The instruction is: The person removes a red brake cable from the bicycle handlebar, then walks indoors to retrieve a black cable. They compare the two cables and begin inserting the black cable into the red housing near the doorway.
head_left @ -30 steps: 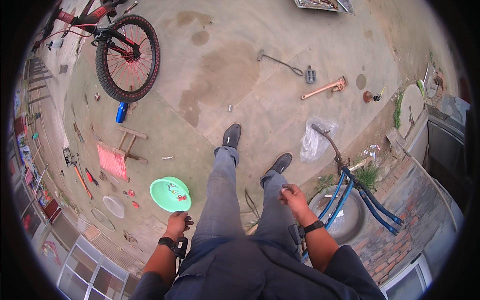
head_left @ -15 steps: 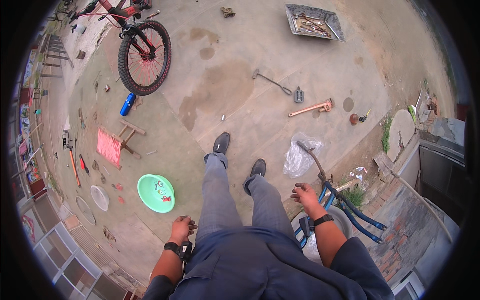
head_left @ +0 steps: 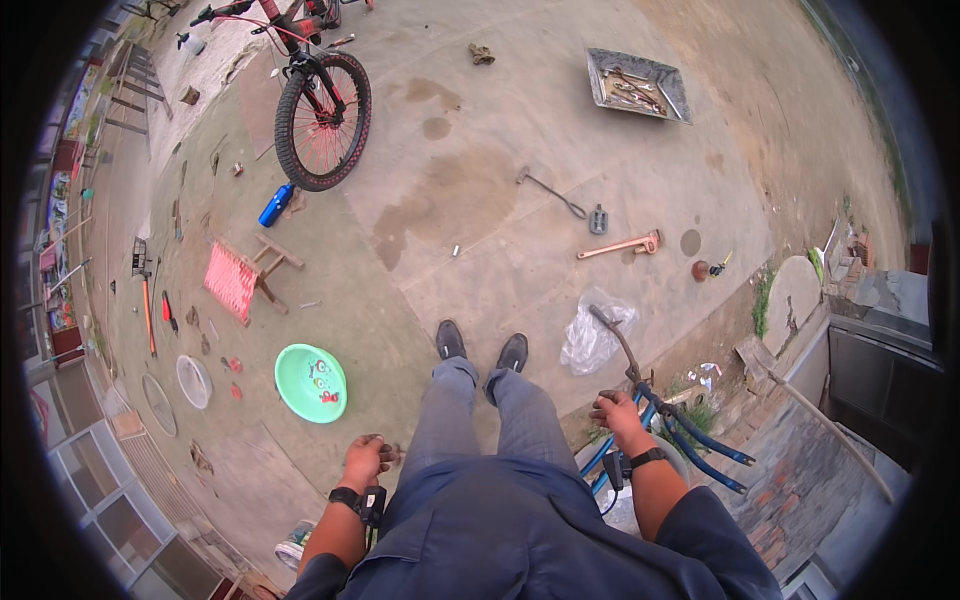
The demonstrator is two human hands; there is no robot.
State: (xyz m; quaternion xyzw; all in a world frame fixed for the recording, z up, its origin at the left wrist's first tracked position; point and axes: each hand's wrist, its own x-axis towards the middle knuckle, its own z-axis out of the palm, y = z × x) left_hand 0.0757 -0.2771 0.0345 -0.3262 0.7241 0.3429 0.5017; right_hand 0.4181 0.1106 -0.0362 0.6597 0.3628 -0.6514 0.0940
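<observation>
My left hand [head_left: 368,460] hangs low beside my left thigh, fingers loosely bent and apart, with nothing seen in it. Over on the right, my right hand [head_left: 617,414] is held out with slightly curled fingers, also holding nothing visible. It is nearest to a blue bicycle frame [head_left: 690,442] with a dark upright part, which appears just beyond and beside it; I cannot tell any touch. A crumpled clear plastic bag [head_left: 590,340] lies ahead of that hand. A green basin [head_left: 297,384] with a printed pattern stands on the ground, ahead and left of my left hand.
Ahead lie a pipe wrench [head_left: 622,245], a bicycle pedal [head_left: 598,219], a long-handled metal tool [head_left: 550,192] and a tray of tools [head_left: 597,92]. To the left are a red-topped stool [head_left: 229,280], a blue bottle [head_left: 275,205] and a red-and-black bicycle [head_left: 323,120].
My feet have come closer together, the left one drawn back nearer my body. The view has shifted, so the far things sit lower. Both hands keep nearly the same pose.
</observation>
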